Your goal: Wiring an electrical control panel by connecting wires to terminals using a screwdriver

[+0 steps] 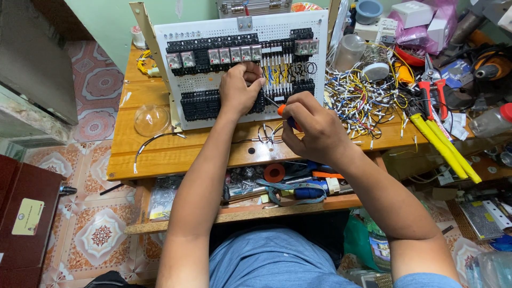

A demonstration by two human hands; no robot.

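Note:
A white perforated panel (213, 80) leans upright on a wooden workbench (160, 154), carrying rows of black terminal blocks and several clear relays (234, 54). My left hand (238, 88) is pinched on something small at the lower terminal row; a wire between its fingers cannot be made out. My right hand (314, 128) grips a screwdriver with an orange handle (282, 111), its tip pointing toward the terminals beside my left hand. Short white and yellow wires (282, 72) hang from the panel's middle.
A tangle of loose wires (360, 98) lies right of the panel. Red-handled cutters (433, 96) and a yellow-handled tool (445, 146) sit further right. A clear dome (151, 119) rests at the left. A lower shelf holds a red tape roll (274, 172) and tools.

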